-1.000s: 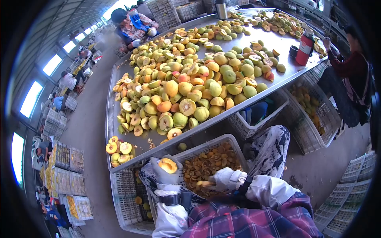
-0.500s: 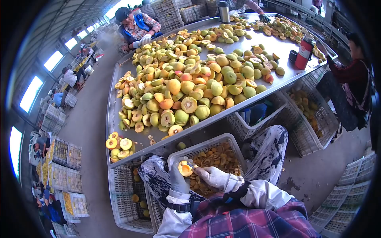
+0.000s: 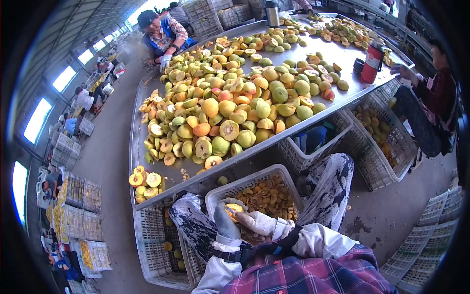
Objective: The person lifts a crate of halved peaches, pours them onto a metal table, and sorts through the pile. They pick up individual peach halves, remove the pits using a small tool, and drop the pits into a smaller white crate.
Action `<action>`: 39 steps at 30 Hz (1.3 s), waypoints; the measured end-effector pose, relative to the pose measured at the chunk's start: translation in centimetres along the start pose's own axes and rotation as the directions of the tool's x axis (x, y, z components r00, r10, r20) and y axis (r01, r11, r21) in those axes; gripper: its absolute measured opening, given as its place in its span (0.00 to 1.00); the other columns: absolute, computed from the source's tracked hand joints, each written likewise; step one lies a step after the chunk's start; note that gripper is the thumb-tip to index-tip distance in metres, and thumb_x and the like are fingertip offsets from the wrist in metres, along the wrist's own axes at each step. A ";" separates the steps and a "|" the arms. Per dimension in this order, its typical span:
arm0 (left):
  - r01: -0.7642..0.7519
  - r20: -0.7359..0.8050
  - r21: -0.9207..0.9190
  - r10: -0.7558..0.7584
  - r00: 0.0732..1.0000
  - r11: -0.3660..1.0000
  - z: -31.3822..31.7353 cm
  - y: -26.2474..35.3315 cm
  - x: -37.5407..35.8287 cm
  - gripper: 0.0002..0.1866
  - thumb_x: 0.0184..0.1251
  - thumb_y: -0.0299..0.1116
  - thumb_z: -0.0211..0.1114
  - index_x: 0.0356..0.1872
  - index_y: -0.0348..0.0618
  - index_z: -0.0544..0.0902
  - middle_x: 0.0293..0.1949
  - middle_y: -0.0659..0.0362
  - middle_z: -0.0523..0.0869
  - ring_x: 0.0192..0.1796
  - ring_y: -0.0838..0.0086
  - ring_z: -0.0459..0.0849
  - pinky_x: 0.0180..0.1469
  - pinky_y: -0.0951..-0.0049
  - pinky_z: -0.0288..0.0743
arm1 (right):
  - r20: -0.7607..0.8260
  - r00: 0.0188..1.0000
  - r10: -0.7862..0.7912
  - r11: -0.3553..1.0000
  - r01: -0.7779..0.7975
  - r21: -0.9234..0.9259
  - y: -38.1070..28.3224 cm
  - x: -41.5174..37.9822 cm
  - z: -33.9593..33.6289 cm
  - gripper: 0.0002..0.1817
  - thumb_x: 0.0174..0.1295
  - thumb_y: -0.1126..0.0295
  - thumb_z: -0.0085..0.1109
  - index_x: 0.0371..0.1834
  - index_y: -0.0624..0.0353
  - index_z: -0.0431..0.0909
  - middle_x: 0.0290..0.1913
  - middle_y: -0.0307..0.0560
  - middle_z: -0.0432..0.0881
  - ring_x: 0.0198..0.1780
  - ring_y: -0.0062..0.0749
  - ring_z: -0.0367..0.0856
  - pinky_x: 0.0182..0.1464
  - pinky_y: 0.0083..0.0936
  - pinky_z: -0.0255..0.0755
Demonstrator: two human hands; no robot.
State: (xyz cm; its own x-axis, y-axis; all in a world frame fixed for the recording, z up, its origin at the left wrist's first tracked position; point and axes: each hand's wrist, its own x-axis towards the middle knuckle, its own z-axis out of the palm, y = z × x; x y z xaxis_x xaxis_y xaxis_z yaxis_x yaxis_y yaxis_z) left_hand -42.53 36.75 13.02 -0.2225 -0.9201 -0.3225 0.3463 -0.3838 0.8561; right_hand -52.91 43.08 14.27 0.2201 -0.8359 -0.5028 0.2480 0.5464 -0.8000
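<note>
Over a white crate (image 3: 213, 194) of orange fruit pieces, my gloved left hand (image 3: 226, 221) is wrapped round a halved fruit (image 3: 235, 208) with orange flesh. My gloved right hand (image 3: 259, 223) is closed on a small tool, whose tip is at the fruit; most of the tool is hidden in the fingers. Beyond them, a large pile of halved green and yellow fruit (image 3: 210, 108) lies on the metal table (image 3: 196, 177). A few halves (image 3: 146, 182) sit apart at its near left corner.
One person (image 3: 164, 36) reaches into the pile at the far left; another (image 3: 433, 93) sits at the right. A red flask (image 3: 373, 62) and steel flask (image 3: 272, 13) stand on the table. Crates (image 3: 159, 245) flank my legs, with more stacked at left (image 3: 73, 220).
My left hand has turned the fruit and closed further round it, while my right hand has moved slightly left. The person at the far left has shifted their hands towards the pile.
</note>
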 end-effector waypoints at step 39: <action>-0.429 0.082 0.721 0.547 0.833 0.545 2.9 8.1 16.5 0.23 0.42 0.36 0.72 0.37 0.40 0.71 0.33 0.57 0.78 0.33 0.68 0.78 0.36 0.70 0.74 | -0.201 0.956 -0.216 0.736 0.024 -0.677 5.8 2.9 -5.3 0.30 0.61 0.40 0.39 0.39 0.59 0.74 0.28 0.60 0.80 0.35 0.55 0.79 0.38 0.42 0.70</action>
State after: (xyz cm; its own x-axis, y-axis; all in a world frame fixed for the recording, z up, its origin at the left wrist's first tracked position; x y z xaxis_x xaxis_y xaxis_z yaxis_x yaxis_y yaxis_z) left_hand -46.02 18.68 15.74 -0.0707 -0.9699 0.2329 -0.3727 0.2423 0.8958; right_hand -55.84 43.51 6.44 -0.0325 -0.9270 -0.3737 -0.4509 0.3473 -0.8223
